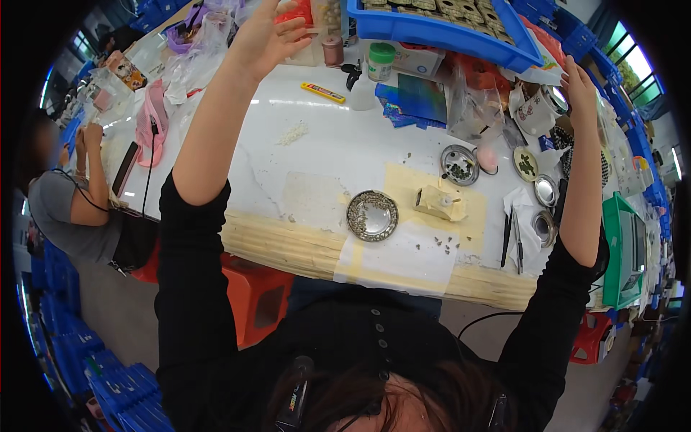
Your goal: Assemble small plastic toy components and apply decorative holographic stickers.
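Both my arms reach out over the table. My left hand (270, 39) is raised at the far left with fingers spread, holding nothing. At the far right, my right hand (579, 90) has its fingers stretched out beside a white mug (536, 114) and the corner of a blue tray (446, 32); no held thing shows in it. In front of me lies a round metal dish (372, 215) with many small pieces in it. Right of it sits a small block wrapped in yellowish tape (440, 203). Several tiny dark pieces (439, 245) lie on white paper.
Farther back stand a green-lidded jar (381, 61), a yellow cutter (323, 92) and blue shiny sheets (414, 101). To the right are small dishes (459, 165), tweezers (507, 237) on tissue and a green bin (620, 252). Another person (79, 205) sits at the left.
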The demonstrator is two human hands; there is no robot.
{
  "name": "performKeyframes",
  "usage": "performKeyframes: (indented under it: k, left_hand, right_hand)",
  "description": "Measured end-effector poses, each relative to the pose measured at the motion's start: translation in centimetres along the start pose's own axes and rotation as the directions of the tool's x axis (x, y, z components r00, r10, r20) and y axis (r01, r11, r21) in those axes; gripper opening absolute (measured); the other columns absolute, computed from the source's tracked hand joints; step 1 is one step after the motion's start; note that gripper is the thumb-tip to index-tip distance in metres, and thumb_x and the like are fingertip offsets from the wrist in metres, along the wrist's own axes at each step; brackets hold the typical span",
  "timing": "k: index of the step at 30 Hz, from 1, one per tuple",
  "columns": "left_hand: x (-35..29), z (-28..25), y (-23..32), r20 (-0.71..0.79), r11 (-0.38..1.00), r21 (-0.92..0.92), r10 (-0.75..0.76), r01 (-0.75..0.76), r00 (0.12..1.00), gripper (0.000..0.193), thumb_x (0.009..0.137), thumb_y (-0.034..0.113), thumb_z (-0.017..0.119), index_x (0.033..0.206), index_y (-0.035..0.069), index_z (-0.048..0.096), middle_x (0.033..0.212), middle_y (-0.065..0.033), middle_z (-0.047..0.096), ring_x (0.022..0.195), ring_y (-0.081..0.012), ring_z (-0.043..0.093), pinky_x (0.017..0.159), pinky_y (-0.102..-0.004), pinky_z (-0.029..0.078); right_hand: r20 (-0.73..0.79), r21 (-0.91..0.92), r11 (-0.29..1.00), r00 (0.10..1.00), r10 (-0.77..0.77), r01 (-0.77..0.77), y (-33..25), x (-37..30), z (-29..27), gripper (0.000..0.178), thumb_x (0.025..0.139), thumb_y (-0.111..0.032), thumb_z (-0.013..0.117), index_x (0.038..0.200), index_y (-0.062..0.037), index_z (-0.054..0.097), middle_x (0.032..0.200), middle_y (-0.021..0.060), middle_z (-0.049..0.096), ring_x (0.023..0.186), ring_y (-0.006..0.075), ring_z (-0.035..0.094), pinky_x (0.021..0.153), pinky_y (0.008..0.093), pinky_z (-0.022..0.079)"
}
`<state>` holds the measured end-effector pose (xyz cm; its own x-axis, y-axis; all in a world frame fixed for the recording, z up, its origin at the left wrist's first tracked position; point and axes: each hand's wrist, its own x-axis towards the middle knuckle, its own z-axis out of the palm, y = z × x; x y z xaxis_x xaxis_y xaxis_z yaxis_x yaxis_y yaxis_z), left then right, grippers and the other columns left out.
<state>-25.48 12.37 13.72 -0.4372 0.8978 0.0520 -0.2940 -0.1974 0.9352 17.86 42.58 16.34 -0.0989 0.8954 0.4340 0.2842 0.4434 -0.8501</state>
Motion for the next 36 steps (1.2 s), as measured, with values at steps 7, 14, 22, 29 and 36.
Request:
performKeyframes:
  k: [7, 14, 22, 29, 36]
  left_hand:
    - [5.8, 4.2, -2.0, -0.056, 0.988, 0.143, -0.045, 0.053, 0.997, 0.05, 0.092, 0.06, 0.051, 0.111, 0.015, 0.06, 0.095, -0.0043, 0.062, 0.092, -0.0161, 0.058, 0.081, -0.0352, 0.047]
    - [9.8, 5.3, -4.5, -0.017, 0.969, 0.232, -0.08, 0.082, 0.997, 0.068, 0.092, 0.05, 0.057, 0.137, 0.001, 0.04, 0.125, -0.0212, 0.05, 0.118, -0.0327, 0.052, 0.099, -0.0512, 0.047]
    - [10.6, 5.6, -5.7, 0.015, 0.971, 0.125, -0.209, 0.206, 0.978, 0.066, 0.09, 0.042, 0.064, 0.136, 0.002, 0.04, 0.124, -0.0203, 0.052, 0.114, -0.033, 0.056, 0.09, -0.0516, 0.054]
    - [10.6, 5.5, -6.1, 0.026, 0.978, 0.095, -0.188, 0.185, 0.982, 0.064, 0.091, 0.043, 0.062, 0.136, 0.002, 0.04, 0.126, -0.0209, 0.052, 0.114, -0.0327, 0.056, 0.09, -0.0506, 0.055]
    - [10.2, 5.1, -6.4, 0.044, 0.985, 0.079, -0.156, 0.152, 0.987, 0.064, 0.092, 0.045, 0.061, 0.136, 0.003, 0.042, 0.126, -0.0198, 0.051, 0.116, -0.0326, 0.055, 0.097, -0.0518, 0.049]
  right_hand:
    - [0.268, -0.076, 0.979, 0.941, 0.204, -0.191, 3.0, 6.2, 4.5, 0.06, 0.093, -0.053, 0.056, 0.123, -0.0016, 0.062, 0.118, 0.0082, 0.064, 0.106, 0.0176, 0.059, 0.093, 0.0307, 0.044]
    - [0.291, -0.087, 0.976, 0.932, 0.217, -0.2, 4.4, 7.8, 5.8, 0.052, 0.09, -0.041, 0.062, 0.124, -0.0013, 0.06, 0.113, 0.0075, 0.064, 0.097, 0.0171, 0.061, 0.088, 0.0307, 0.046]
    - [0.315, -0.116, 0.949, 0.896, 0.314, -0.292, 5.1, 7.8, 6.4, 0.045, 0.093, -0.03, 0.058, 0.128, -0.0029, 0.056, 0.111, 0.0071, 0.062, 0.092, 0.0152, 0.06, 0.081, 0.0315, 0.051]
    - [0.275, -0.117, 0.949, 0.909, 0.313, -0.291, 3.8, 6.6, 6.8, 0.04, 0.093, -0.029, 0.057, 0.124, -0.0036, 0.057, 0.109, 0.0076, 0.061, 0.093, 0.0159, 0.06, 0.08, 0.0315, 0.051]
    - [0.325, -0.128, 0.955, 0.899, 0.295, -0.267, 4.9, 7.4, 6.6, 0.037, 0.093, -0.029, 0.057, 0.12, -0.0029, 0.059, 0.105, 0.0067, 0.061, 0.09, 0.0163, 0.059, 0.079, 0.0324, 0.05]
